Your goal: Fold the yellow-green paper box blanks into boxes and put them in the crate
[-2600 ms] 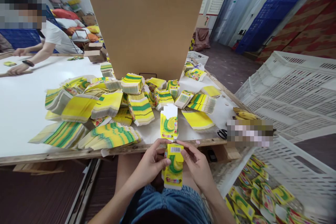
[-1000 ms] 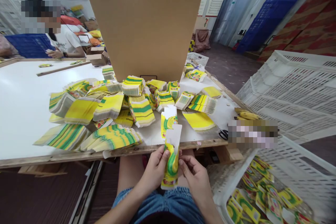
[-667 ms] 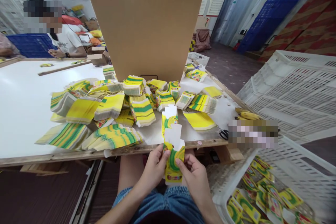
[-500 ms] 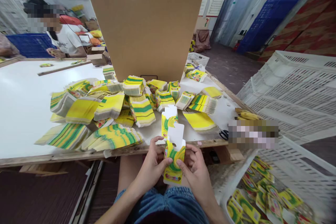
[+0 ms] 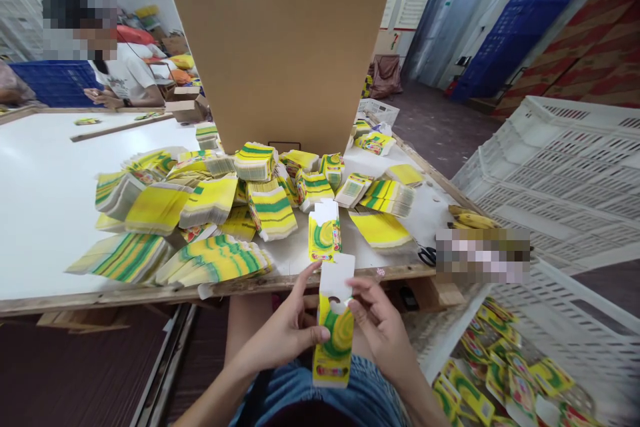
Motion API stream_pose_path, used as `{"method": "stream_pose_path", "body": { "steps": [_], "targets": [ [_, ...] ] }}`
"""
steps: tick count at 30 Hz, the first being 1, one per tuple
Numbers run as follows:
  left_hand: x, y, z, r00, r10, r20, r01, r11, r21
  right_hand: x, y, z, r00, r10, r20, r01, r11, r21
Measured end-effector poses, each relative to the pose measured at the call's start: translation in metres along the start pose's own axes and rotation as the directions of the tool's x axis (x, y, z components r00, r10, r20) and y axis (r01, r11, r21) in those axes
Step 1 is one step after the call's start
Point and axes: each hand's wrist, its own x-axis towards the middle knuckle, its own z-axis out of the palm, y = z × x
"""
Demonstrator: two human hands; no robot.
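Note:
Above my lap, just in front of the table edge, stands a small yellow and green cardboard box (image 5: 334, 343) with its white top flap raised. My left hand (image 5: 295, 323) grips its left side, thumb on the printed front and fingers behind. At the upper right, near the base of the flap, my right hand (image 5: 383, 320) pinches the edge between thumb and fingers. Another yellow carton (image 5: 324, 233) with white flaps lies on the table just beyond. Behind it are piled stacks of flat yellow-green cartons (image 5: 273, 210).
A tall brown cardboard panel (image 5: 280, 47) rises behind the piles on the white table (image 5: 40, 213). Scissors (image 5: 427, 255) and bananas (image 5: 475, 219) lie at right. A white crate (image 5: 575, 320) below holds several cartons. A co-worker (image 5: 125, 73) sits at far left.
The box has come lower and nearer to me and now looks opened out into a fuller shape. My right hand has shifted up toward its flap; my left hand still holds the side.

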Motion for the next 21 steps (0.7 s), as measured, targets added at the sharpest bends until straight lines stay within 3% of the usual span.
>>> {"method": "stream_pose_path", "body": {
  "steps": [4, 7, 10, 16, 21],
  "targets": [
    [0.002, -0.002, -0.003, 1.000, 0.007, -0.017, -0.005, 0.993, 0.122, 0.004, 0.005, -0.002, 0.990, 0.069, -0.122, -0.067, 0.998, 0.017],
    [0.004, -0.004, -0.004, 0.989, 0.061, -0.137, -0.015, 0.950, 0.313, 0.005, 0.005, -0.006, 0.987, 0.159, 0.006, -0.159, 0.987, 0.016],
    [0.004, -0.005, -0.001, 0.990, 0.066, -0.121, -0.016, 0.924, 0.381, 0.004, 0.001, -0.004, 0.971, 0.190, 0.142, -0.189, 0.982, -0.021],
    [0.006, -0.001, 0.004, 0.991, 0.093, -0.095, -0.072, 0.976, 0.205, 0.004, 0.002, 0.003, 0.997, 0.063, 0.047, -0.041, 0.925, -0.377],
    [0.010, -0.002, 0.005, 0.987, 0.075, -0.145, -0.070, 0.997, 0.044, 0.004, 0.008, 0.005, 0.999, 0.005, 0.048, 0.014, 0.928, -0.371]
  ]
}}
